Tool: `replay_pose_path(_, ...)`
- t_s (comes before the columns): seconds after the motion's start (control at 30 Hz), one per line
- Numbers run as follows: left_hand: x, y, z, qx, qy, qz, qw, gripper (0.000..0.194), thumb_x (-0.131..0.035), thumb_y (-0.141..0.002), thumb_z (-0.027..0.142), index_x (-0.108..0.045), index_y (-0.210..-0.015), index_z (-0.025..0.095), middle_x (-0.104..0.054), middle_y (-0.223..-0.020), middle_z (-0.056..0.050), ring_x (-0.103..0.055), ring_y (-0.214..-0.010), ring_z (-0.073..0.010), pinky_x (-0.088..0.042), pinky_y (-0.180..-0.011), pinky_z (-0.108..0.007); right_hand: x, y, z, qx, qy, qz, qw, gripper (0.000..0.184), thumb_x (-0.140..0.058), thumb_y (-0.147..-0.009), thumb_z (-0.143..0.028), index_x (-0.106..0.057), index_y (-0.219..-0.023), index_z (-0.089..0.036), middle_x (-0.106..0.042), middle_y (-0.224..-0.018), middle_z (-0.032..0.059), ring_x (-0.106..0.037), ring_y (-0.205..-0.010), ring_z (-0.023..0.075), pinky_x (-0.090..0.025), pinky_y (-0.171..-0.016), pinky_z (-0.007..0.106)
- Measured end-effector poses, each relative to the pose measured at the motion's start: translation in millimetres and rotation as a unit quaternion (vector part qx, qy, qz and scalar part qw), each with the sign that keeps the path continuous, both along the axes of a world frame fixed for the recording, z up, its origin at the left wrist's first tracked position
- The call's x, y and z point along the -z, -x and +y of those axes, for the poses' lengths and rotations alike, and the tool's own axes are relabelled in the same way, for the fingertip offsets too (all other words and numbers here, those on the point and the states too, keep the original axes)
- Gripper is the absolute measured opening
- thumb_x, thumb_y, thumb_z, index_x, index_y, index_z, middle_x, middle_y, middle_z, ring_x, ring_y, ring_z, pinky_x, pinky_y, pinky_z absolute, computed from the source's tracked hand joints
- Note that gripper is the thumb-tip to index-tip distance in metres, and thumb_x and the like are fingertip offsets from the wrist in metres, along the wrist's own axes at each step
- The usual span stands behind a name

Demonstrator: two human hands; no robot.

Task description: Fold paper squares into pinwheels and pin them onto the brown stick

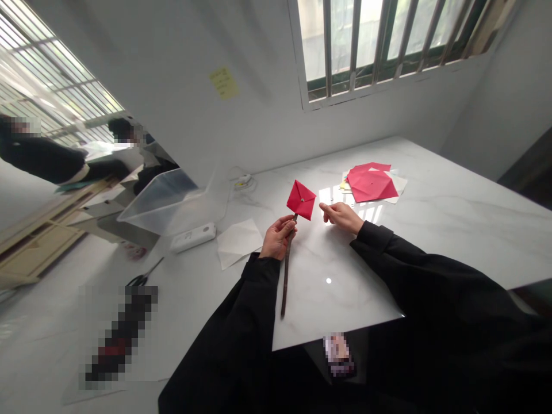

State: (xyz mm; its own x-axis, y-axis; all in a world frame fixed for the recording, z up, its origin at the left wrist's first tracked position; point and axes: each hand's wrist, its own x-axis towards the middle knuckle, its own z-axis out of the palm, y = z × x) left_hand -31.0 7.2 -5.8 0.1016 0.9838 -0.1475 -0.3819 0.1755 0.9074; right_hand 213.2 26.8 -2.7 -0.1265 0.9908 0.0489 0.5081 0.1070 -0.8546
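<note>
My left hand (279,237) is closed around the upper part of a thin dark brown stick (286,276), which slants down toward the table's front edge. A red folded-paper pinwheel (299,202) sits at the top of the stick, with a small pin at its middle. Just to the right of the pinwheel is my right hand (341,217), apart from it. Its fingers are curled together, and nothing shows in them.
Red and white paper sheets (371,184) lie piled at the back right of the marble-patterned table (457,213). On the left are a white paper sheet (239,244), a white power strip (194,237), a clear plastic bin (161,201) and scissors (144,277). Two people sit beyond.
</note>
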Motion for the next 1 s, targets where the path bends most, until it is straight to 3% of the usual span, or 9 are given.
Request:
replay_pose_path(0.17,-1.0,0,-1,0.004,0.000,0.004,1.000,0.065,-0.108,-0.047,0.036,-0.077,-0.100,0.015,-0.074,-0.086,0.000,-0.066,-0.068,-0.0056,-0.054,-0.069,-0.018,0.4,-1,1,0.052,-0.031,0.020,0.998,0.054,-0.049,-0.102,-0.060,-0.076,-0.115,-0.016,-0.066,-0.068,0.0017,-0.063,-0.067,0.0184,-0.044,-0.073,0.029)
replay_pose_path(0.23,-2.2,-1,-2,0.010,-0.002,0.008,1.000,0.062,-0.107,-0.049,0.035,-0.077,-0.100,0.015,-0.074,-0.085,0.000,-0.066,-0.068,-0.0056,-0.054,-0.069,-0.018,0.8,-1,0,0.063,-0.050,0.014,0.997,0.055,-0.053,-0.101,-0.053,-0.067,-0.138,-0.016,-0.065,-0.069,-0.0001,-0.063,-0.067,0.0191,-0.044,-0.072,0.028)
replay_pose_path(0.33,-4.7,-2,-4,0.027,0.002,0.019,0.999,0.062,-0.107,-0.048,0.036,-0.078,-0.097,0.014,-0.074,-0.082,-0.001,-0.066,-0.068,-0.0066,-0.054,-0.070,-0.019,-0.1,-4,-1,0.070,-0.100,-0.043,0.992,0.069,-0.055,-0.094,-0.028,-0.047,-0.162,-0.018,-0.060,-0.063,-0.0046,-0.058,-0.064,0.0188,-0.042,-0.072,0.027)
replay_pose_path(0.4,-5.9,-3,-5,0.035,0.005,0.028,0.999,0.063,-0.108,-0.045,0.037,-0.078,-0.096,0.014,-0.073,-0.079,-0.001,-0.066,-0.068,-0.0075,-0.054,-0.070,-0.019,-0.9,-8,0,0.053,-0.100,-0.084,0.990,0.065,-0.053,-0.089,-0.019,-0.059,-0.154,-0.017,-0.060,-0.062,-0.0039,-0.055,-0.064,0.0181,-0.040,-0.070,0.027)
replay_pose_path(0.47,-6.7,-3,-5,0.032,0.004,0.031,0.999,0.064,-0.108,-0.044,0.038,-0.079,-0.095,0.014,-0.073,-0.077,-0.001,-0.067,-0.068,-0.0081,-0.053,-0.069,-0.020,-1.1,-11,3,0.017,-0.069,-0.127,0.989,0.043,-0.052,-0.088,-0.018,-0.082,-0.119,-0.017,-0.064,-0.064,0.0001,-0.055,-0.065,0.0178,-0.038,-0.069,0.028)
replay_pose_path(0.53,-7.0,-3,-6,0.024,0.002,0.030,0.999,0.063,-0.107,-0.045,0.038,-0.079,-0.096,0.015,-0.072,-0.078,0.000,-0.066,-0.068,-0.0082,-0.053,-0.069,-0.020,-0.5,-13,5,-0.005,-0.046,-0.157,0.986,0.033,-0.051,-0.088,-0.018,-0.084,-0.084,-0.018,-0.068,-0.069,0.0037,-0.057,-0.069,0.0181,-0.037,-0.070,0.029)
replay_pose_path(0.6,-7.2,-3,-6,0.022,0.001,0.029,0.999,0.063,-0.107,-0.046,0.038,-0.079,-0.097,0.015,-0.073,-0.079,-0.001,-0.066,-0.069,-0.0081,-0.053,-0.070,-0.020,0.5,-14,6,0.000,-0.047,-0.160,0.986,0.033,-0.050,-0.088,-0.018,-0.081,-0.076,-0.019,-0.072,-0.074,0.0047,-0.059,-0.073,0.0184,-0.037,-0.070,0.029)
replay_pose_path(0.8,-8.4,-5,-6,0.021,-0.002,0.035,0.999,0.063,-0.107,-0.045,0.039,-0.079,-0.095,0.016,-0.072,-0.076,0.000,-0.066,-0.069,-0.0078,-0.053,-0.070,-0.019,-1.1,-9,1,0.076,-0.084,-0.114,0.987,0.034,-0.053,-0.087,-0.018,-0.078,-0.110,-0.017,-0.060,-0.062,-0.0007,-0.053,-0.061,0.0181,-0.035,-0.066,0.029)
replay_pose_path(1.0,-10.2,-6,-7,0.039,0.004,0.051,0.998,0.062,-0.108,-0.043,0.040,-0.080,-0.093,0.016,-0.071,-0.073,0.001,-0.066,-0.067,-0.0074,-0.053,-0.068,-0.019,-3.8,-10,-2,0.074,-0.136,-0.087,0.984,0.075,-0.051,-0.083,-0.016,-0.051,-0.158,-0.017,-0.053,-0.057,-0.0062,-0.049,-0.057,0.0191,-0.035,-0.064,0.028)
